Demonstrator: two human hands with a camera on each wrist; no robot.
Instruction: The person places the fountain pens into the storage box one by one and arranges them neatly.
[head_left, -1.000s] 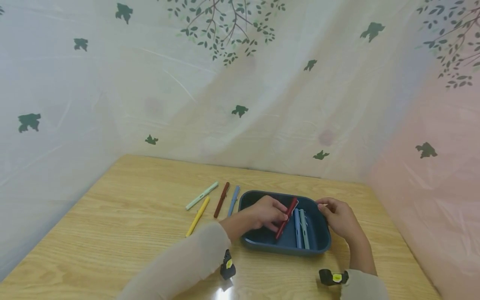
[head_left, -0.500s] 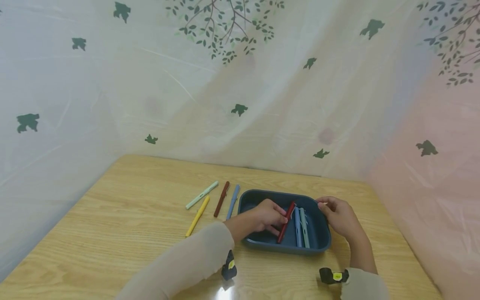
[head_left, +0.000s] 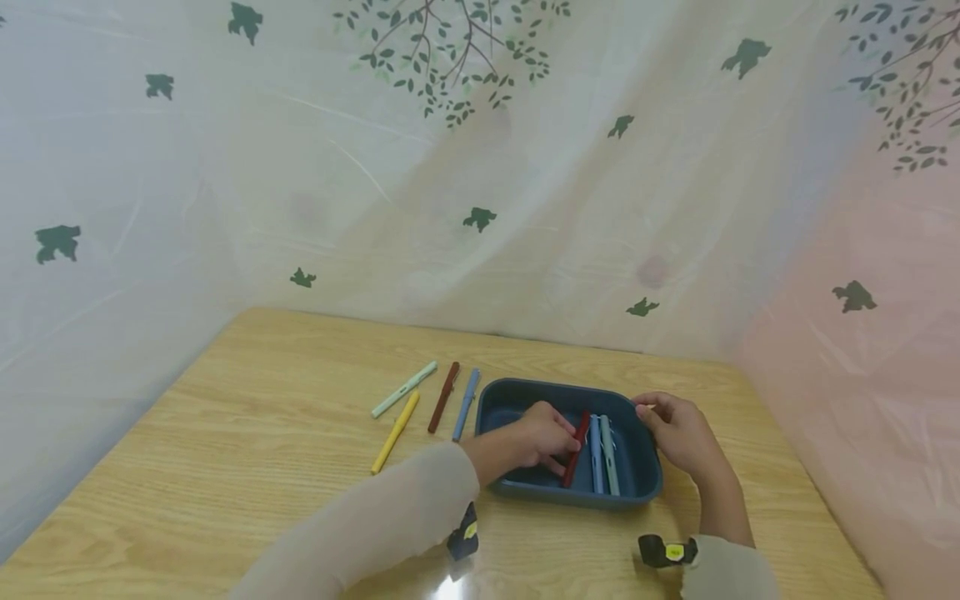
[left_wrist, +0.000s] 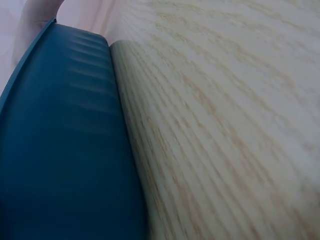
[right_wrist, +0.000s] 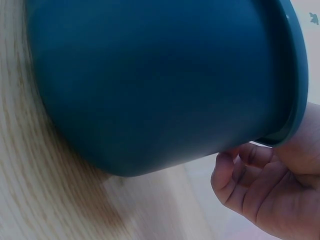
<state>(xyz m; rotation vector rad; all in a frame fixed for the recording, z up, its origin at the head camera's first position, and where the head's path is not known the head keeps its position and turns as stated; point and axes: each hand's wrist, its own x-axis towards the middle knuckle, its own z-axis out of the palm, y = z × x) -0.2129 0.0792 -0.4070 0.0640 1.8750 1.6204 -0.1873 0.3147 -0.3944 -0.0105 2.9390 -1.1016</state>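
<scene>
Inside the dark blue tray (head_left: 555, 497), my left hand (head_left: 542, 435) pinches a red pen (head_left: 582, 423) between its thumb and fingers, low over the tray's floor. The red pen slants beside a blue pen (head_left: 596, 454) and a grey-green pen (head_left: 608, 457), which lie side by side in the tray's right half. My right hand (head_left: 678, 433) holds the tray's back right corner; in the right wrist view its thumb and curled fingers (right_wrist: 225, 175) grip the rim from both sides. The left wrist view has only the tray's outer wall (left_wrist: 65, 140), tabletop and part of my right hand (left_wrist: 37, 20).
Left of the tray, a mint pen (head_left: 404, 390), a yellow pen (head_left: 395, 433), a dark red pen (head_left: 444, 398) and a blue pen (head_left: 466, 406) lie on the wooden table (head_left: 262, 433). A patterned curtain (head_left: 420, 250) hangs behind the table.
My left hand has carried the red pen slightly right and down, close to the blue pen, and the pen stands less slanted. My right hand stays at the tray's corner.
</scene>
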